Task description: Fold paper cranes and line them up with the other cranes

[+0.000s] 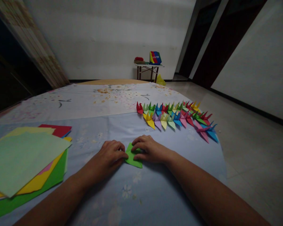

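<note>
A small folded piece of green paper (132,157) lies on the blue flowered cloth between my hands. My left hand (112,153) pinches its left corner with thumb and fingertips. Coming in from the other side, my right hand (149,148) has curled fingers and thumb closed on the paper's right part and covers some of it. The lower edge and the top point of the paper stay visible. Beyond my right hand stand rows of folded paper cranes (163,121) in many colours.
To the left lies a stack of coloured paper sheets (28,157), pale green on top. The round table bears a white flowered cloth (85,100) at its far part. A small side table (148,65) stands by the wall, with a colourful bag (155,58) on it.
</note>
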The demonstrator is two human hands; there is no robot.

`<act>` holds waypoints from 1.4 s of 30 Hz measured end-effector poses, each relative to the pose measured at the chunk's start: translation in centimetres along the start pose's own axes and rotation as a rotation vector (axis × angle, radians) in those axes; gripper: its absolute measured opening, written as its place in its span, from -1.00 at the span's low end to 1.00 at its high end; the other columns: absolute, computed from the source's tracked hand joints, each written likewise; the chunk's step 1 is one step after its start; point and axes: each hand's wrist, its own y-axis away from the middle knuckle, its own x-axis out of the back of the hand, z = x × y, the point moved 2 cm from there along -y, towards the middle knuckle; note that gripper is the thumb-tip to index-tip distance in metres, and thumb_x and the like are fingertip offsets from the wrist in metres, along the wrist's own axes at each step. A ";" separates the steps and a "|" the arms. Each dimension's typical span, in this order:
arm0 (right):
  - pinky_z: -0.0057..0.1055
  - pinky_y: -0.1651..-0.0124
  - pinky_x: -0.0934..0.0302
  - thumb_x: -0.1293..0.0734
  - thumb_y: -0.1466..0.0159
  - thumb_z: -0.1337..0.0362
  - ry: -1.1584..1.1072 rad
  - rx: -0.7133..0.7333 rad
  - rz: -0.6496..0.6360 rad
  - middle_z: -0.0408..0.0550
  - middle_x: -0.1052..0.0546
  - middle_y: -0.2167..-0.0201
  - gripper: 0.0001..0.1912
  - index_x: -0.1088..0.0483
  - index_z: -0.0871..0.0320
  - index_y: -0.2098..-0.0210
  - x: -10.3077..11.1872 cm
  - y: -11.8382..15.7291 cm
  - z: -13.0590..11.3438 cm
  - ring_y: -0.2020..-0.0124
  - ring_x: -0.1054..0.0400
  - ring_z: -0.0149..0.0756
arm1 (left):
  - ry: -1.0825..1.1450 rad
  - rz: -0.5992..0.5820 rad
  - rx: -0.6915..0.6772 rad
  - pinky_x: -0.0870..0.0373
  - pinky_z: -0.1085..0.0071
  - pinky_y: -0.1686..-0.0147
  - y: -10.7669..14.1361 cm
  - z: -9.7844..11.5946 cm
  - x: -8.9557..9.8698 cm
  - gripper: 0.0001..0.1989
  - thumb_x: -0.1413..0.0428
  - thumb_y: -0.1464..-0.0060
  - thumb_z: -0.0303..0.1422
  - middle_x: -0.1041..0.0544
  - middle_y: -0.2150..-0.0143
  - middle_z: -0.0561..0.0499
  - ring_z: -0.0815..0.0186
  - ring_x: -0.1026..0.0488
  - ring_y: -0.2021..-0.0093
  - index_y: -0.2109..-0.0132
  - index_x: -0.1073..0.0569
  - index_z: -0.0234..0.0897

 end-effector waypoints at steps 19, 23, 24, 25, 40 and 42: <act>-0.16 -0.05 0.06 -0.29 -0.16 0.02 0.052 -0.030 -0.059 0.02 -0.32 -0.06 -0.52 -0.31 0.06 -0.03 -0.3 0.1 0.0 -0.06 -0.11 -0.13 | 0.215 0.042 0.153 -0.19 0.29 0.10 -0.9 -2.3 -1.0 -0.84 -0.01 -0.14 -0.33 -0.54 0.21 0.05 0.28 -0.40 0.16 0.18 -0.48 -0.13; -0.15 -0.08 0.10 -0.29 -0.17 0.09 0.012 -0.039 -0.090 -0.01 -0.29 -0.10 -0.49 -0.22 0.01 -0.10 0.0 0.4 -0.1 -0.09 -0.08 -0.14 | 0.227 0.072 0.214 -0.19 0.28 0.12 -1.3 -1.7 -1.1 -0.84 -0.01 -0.13 -0.32 -0.53 0.25 0.06 0.28 -0.39 0.19 0.21 -0.48 -0.14; -0.15 -0.09 0.10 -0.30 -0.16 0.10 0.006 -0.043 -0.093 -0.01 -0.28 -0.10 -0.48 -0.22 0.00 -0.10 0.1 0.4 -0.1 -0.10 -0.08 -0.14 | 0.220 0.079 0.225 -0.18 0.28 0.11 -1.4 -1.5 -1.2 -0.84 -0.01 -0.13 -0.32 -0.53 0.26 0.06 0.28 -0.39 0.19 0.21 -0.48 -0.15; -0.14 -0.09 0.11 -0.30 -0.16 0.11 0.002 -0.047 -0.093 -0.01 -0.28 -0.11 -0.48 -0.22 0.00 -0.10 0.2 0.4 -0.2 -0.10 -0.08 -0.13 | 0.209 0.087 0.236 -0.17 0.27 0.11 -1.4 -1.5 -1.3 -0.84 -0.01 -0.13 -0.32 -0.53 0.26 0.06 0.28 -0.38 0.19 0.22 -0.48 -0.14; -0.19 0.00 0.00 -0.43 0.00 0.19 -0.025 -0.091 0.067 0.03 -0.37 0.07 -0.49 -0.26 0.13 0.09 -0.2 0.3 -0.2 0.02 -0.17 -0.15 | 0.141 0.149 0.289 -0.15 0.27 0.12 -1.3 -0.7 -1.8 -0.87 -0.03 -0.10 -0.34 -0.52 0.27 0.07 0.27 -0.37 0.19 0.24 -0.47 -0.15; -0.18 0.01 0.01 -0.43 0.00 0.13 0.001 -0.080 0.064 0.00 -0.38 0.08 -0.59 -0.35 0.11 0.19 -0.2 0.3 0.0 0.02 -0.16 -0.14 | 0.164 0.130 0.302 -0.16 0.28 0.12 -1.4 -0.8 -1.8 -0.87 -0.03 -0.10 -0.33 -0.52 0.27 0.07 0.27 -0.38 0.19 0.24 -0.47 -0.15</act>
